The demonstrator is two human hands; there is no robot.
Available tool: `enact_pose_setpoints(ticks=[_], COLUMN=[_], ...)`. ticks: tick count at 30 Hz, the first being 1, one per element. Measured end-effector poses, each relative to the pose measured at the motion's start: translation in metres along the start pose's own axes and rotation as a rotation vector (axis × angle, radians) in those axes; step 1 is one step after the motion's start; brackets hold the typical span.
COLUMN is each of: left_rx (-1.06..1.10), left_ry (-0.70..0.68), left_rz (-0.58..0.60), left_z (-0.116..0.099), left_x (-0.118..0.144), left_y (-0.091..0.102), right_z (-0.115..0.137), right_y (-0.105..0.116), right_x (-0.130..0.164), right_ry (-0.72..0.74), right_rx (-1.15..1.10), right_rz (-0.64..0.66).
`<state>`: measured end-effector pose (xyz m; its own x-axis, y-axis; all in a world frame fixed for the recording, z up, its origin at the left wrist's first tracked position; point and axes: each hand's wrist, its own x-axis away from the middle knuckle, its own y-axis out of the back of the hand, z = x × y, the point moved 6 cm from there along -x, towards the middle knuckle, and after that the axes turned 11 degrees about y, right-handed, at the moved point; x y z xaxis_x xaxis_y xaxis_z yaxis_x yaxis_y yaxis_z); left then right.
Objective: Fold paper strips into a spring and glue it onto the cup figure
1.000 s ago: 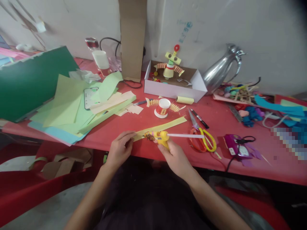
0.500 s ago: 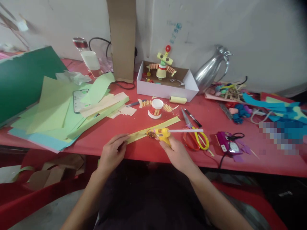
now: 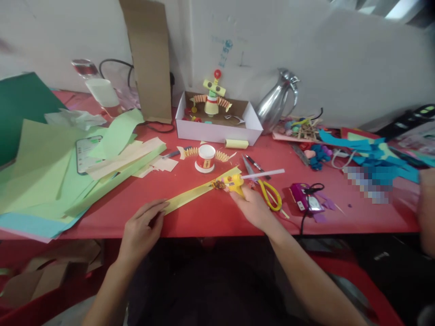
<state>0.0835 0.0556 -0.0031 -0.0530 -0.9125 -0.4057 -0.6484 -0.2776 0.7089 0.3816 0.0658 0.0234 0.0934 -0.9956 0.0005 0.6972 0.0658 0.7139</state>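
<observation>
Left hand [image 3: 144, 226] has the near end of a yellow paper strip [image 3: 190, 197], right hand [image 3: 253, 207] grips a glue gun [image 3: 234, 183] with its nozzle [image 3: 212, 184] at the strip, maybe touching, too blurry to tell. Paper cup [image 3: 205, 164] with pleated arms [image 3: 190, 153] sits just behind, scissors [image 3: 277, 194] to the right, white box [image 3: 214, 131] further back on the red table [image 3: 204, 224].

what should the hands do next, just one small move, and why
Probably slide the yellow glue gun along the yellow paper strip toward its far end: the right hand holds the gun with its tip at the strip, short of that end, and the left hand holds the near end. Whether the tip touches is hard to tell.
</observation>
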Motion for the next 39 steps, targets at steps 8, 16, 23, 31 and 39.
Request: enact_pose_setpoints(ticks=[8, 16, 23, 31, 39], left_rx=[-0.026, -0.048, -0.078, -0.065, -0.076], left_ry=[-0.007, 0.007, 0.018, 0.032, 0.028], left_rz=[0.024, 0.003, 0.019, 0.032, 0.035], left_z=[0.006, 0.006, 0.011, 0.014, 0.017], left_x=[-0.001, -0.002, -0.002, -0.001, -0.001], left_y=[-0.002, -0.002, -0.003, -0.005, -0.005], right_z=[-0.015, -0.028, -0.016, -0.043, -0.052], right_y=[0.023, 0.038, 0.021, 0.049, 0.059], right_x=[-0.011, -0.014, -0.01, -0.018, -0.018], right_ry=[-0.038, -0.106, 0.018, -0.137, -0.2], right_rx=[0.117, 0.197, 0.035, 0.176, 0.308], right_rz=[-0.059, -0.11, -0.061, -0.139, -0.171])
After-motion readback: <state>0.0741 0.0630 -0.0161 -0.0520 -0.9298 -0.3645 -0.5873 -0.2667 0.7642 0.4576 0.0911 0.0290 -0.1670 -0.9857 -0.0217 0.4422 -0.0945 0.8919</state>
